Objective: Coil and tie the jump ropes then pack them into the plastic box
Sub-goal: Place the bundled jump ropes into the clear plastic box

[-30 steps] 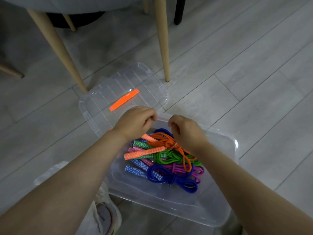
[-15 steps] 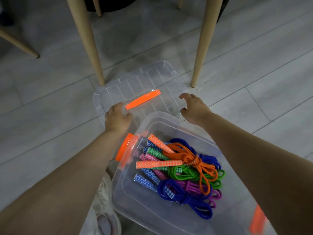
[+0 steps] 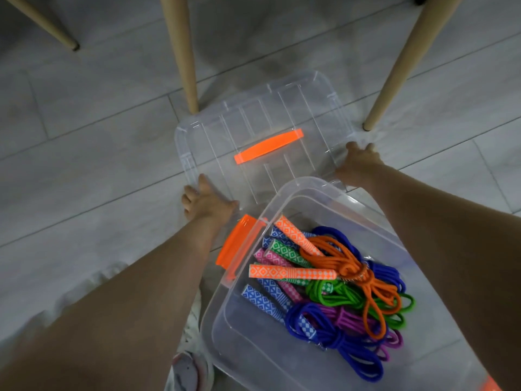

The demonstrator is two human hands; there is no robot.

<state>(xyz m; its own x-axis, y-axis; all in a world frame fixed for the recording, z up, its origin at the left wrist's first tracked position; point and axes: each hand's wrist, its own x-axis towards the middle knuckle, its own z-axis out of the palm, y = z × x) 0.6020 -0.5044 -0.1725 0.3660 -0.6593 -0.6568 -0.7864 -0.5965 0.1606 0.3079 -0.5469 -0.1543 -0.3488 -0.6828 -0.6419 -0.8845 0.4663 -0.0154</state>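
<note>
While the left hand [image 3: 207,200] held the near-left edge of the clear lid [image 3: 262,114], its fingers [image 3: 188,199] curled round the rim, the right hand [image 3: 359,162] gripped the lid's near-right corner the same way; the lid lay flat on the floor [image 3: 84,153], stretching away from both sets of fingers toward the chair legs [image 3: 181,52]; its orange handle [image 3: 268,146] sat between the hands. Nearer the person than the fingers stood the plastic box [image 3: 253,334], an orange latch [image 3: 235,244] on its left wall; the coiled jump ropes [image 3: 352,292] lay bundled inside. The lid looked light, thin and somewhat flexible, probably slick; opposite edges seemed the sound hold, keeping it level over the box.
</note>
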